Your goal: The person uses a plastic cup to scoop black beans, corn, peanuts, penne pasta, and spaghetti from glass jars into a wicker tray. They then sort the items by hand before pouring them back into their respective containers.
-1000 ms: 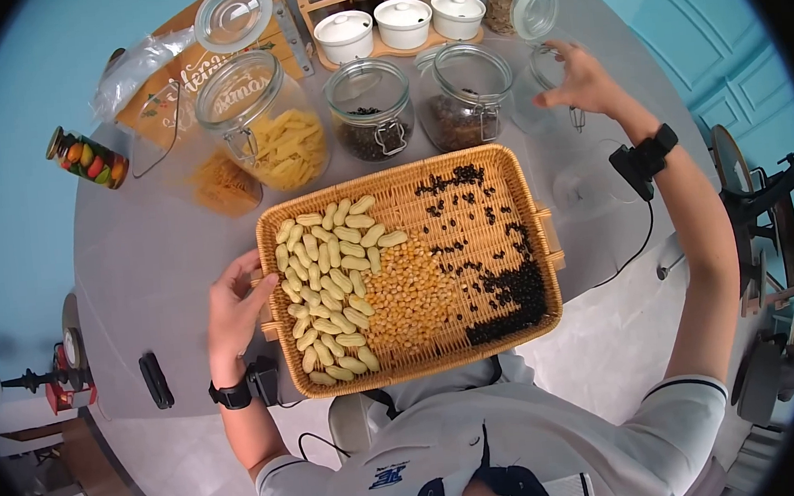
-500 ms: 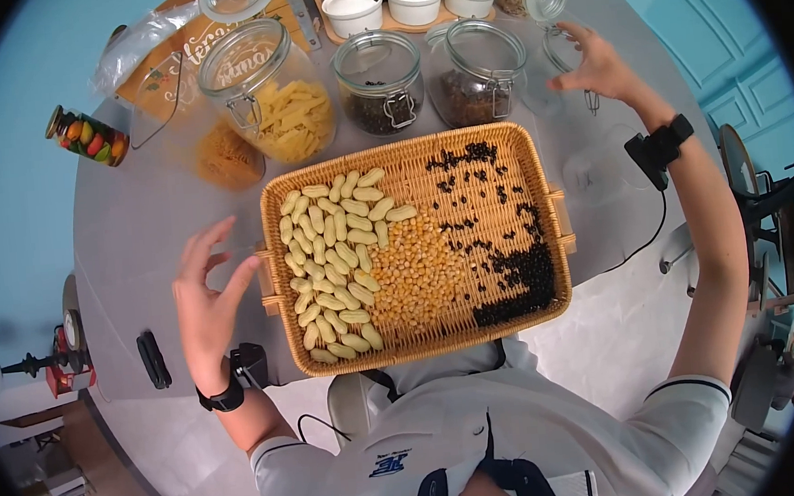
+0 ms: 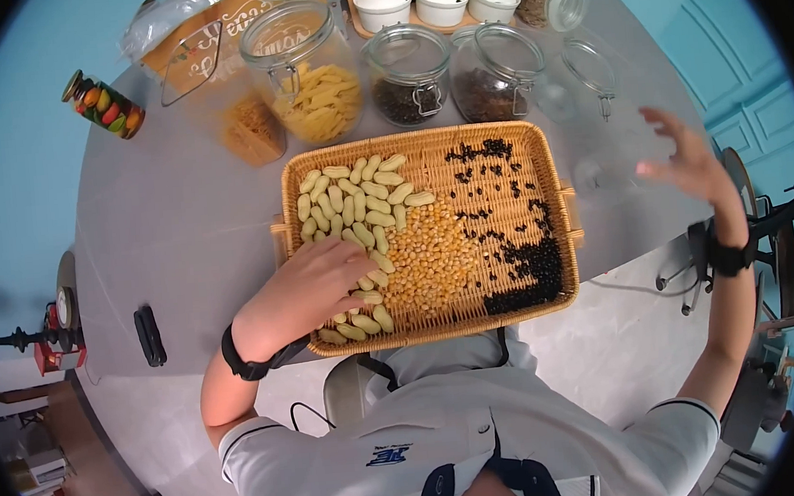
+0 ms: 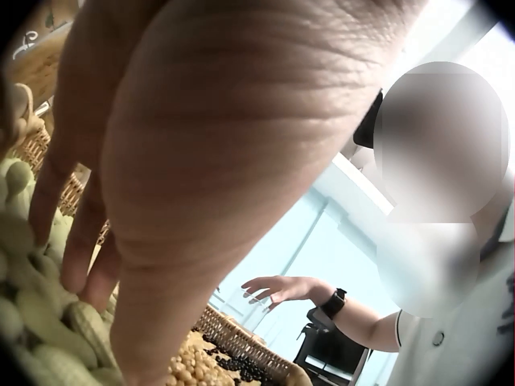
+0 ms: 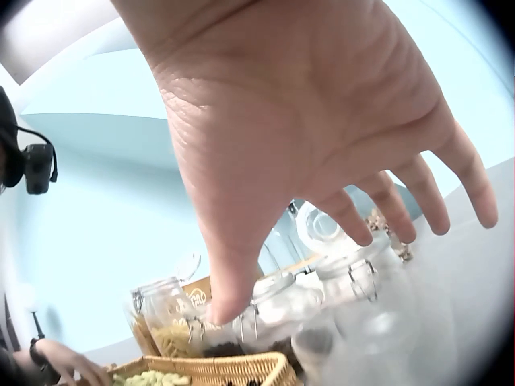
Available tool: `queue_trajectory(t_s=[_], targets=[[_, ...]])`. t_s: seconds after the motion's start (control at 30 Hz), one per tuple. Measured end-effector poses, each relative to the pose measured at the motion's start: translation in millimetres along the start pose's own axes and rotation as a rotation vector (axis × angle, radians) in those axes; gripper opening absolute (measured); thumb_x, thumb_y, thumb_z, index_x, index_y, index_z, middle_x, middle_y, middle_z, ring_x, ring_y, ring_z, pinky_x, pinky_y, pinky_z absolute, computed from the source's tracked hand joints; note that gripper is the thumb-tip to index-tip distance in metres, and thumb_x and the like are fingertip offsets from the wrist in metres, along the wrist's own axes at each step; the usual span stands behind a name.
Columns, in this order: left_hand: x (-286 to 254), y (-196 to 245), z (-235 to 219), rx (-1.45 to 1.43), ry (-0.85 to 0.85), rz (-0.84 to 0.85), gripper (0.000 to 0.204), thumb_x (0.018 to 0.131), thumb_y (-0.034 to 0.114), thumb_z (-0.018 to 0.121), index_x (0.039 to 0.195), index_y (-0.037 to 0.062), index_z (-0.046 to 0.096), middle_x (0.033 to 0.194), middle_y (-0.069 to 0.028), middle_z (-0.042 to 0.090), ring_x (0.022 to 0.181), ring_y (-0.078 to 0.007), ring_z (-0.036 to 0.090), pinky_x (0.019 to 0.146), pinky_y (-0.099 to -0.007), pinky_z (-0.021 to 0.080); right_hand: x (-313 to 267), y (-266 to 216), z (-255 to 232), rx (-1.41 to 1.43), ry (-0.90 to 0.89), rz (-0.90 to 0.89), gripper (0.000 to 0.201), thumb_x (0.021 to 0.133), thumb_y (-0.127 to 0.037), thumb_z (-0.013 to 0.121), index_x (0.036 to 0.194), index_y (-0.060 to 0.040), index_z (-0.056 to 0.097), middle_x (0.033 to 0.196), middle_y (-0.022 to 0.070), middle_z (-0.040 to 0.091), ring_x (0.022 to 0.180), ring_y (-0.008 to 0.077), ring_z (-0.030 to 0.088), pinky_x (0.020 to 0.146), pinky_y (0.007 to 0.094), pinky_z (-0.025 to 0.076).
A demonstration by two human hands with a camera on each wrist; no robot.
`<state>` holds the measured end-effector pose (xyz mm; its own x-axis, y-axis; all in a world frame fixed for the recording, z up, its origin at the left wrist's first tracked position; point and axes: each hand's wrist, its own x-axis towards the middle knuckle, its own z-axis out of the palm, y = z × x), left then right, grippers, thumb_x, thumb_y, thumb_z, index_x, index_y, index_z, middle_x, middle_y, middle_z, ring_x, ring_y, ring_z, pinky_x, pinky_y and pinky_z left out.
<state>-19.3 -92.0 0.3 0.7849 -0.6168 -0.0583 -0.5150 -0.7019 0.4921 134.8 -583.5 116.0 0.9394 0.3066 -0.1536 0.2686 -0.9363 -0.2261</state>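
A rectangular wicker tray (image 3: 421, 143) holds peanuts in their shells (image 3: 365, 199) on the left, yellow corn kernels (image 3: 426, 260) in the middle and black beans (image 3: 530, 275) on the right. My left hand (image 3: 311, 283) reaches over the tray's left side, its fingers down among the peanuts. In the left wrist view, extended fingers (image 4: 80, 249) touch the peanuts (image 4: 48, 322). My right hand (image 3: 693, 164) is raised off the table's right side with nothing in it. Its fingers spread apart in the right wrist view, beyond them a clear glass jar (image 5: 378, 322).
Behind the tray stand clip-top jars of penne (image 3: 320, 100), dark beans (image 3: 404, 98) and dark brown contents (image 3: 492, 91). White lidded pots (image 3: 441, 4) sit in a wooden rack behind. A jar of colourful contents (image 3: 106, 108) and a black object (image 3: 148, 335) lie to the left.
My left hand let go of the tray's left handle, lifted away, then came over onto the peanuts. My right hand moved from beside the clear jar's lid outward and toward my body.
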Motion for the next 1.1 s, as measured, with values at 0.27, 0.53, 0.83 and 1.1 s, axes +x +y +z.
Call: queue_trajectory(t_s=[0.27,0.53,0.83,1.1], targets=[[-11,1,9,0.098,0.057,-0.015,0.041,0.082,0.019,0.079,0.119,0.0069,0.067,0.121,-0.0084,0.062,0.116,-0.0314,0.057,0.1,-0.0419,0.046,-16,21,71,0.166,0.249,-0.003,0.102,0.068,-0.033,0.093,0.149,-0.0046,0.039,0.141,0.0214,0.053,0.127,0.0346,0.057,0.101,0.0427,0.053],[-33,5,-2,-0.001,0.084,-0.061,0.055,0.086,0.024,0.078,0.135,0.0074,0.06,0.139,-0.0117,0.059,0.125,-0.0357,0.055,0.107,-0.0437,0.045,-6,31,100,0.415,0.43,0.002,0.107,0.065,-0.031,0.096,0.15,0.0032,0.04,0.138,0.0208,0.055,0.12,0.0329,0.062,0.094,0.0425,0.055],[-31,18,-31,-0.297,0.293,-0.017,0.05,0.088,0.024,0.077,0.132,0.0039,0.062,0.121,-0.0144,0.067,0.111,-0.0322,0.065,0.097,-0.0409,0.051,-15,44,106,0.345,0.553,0.026,0.098,0.066,-0.022,0.092,0.15,-0.001,0.045,0.137,0.0174,0.056,0.12,0.03,0.062,0.089,0.0412,0.056],[32,36,-20,-0.388,0.444,0.129,0.09,0.077,0.018,0.088,0.153,0.0075,0.041,0.149,-0.0114,0.05,0.133,-0.0246,0.055,0.111,-0.0392,0.045,-62,-119,20,0.241,0.563,-0.428,0.09,0.06,-0.019,0.088,0.143,-0.0112,0.055,0.134,0.0088,0.061,0.115,0.0243,0.061,0.09,0.0403,0.055]])
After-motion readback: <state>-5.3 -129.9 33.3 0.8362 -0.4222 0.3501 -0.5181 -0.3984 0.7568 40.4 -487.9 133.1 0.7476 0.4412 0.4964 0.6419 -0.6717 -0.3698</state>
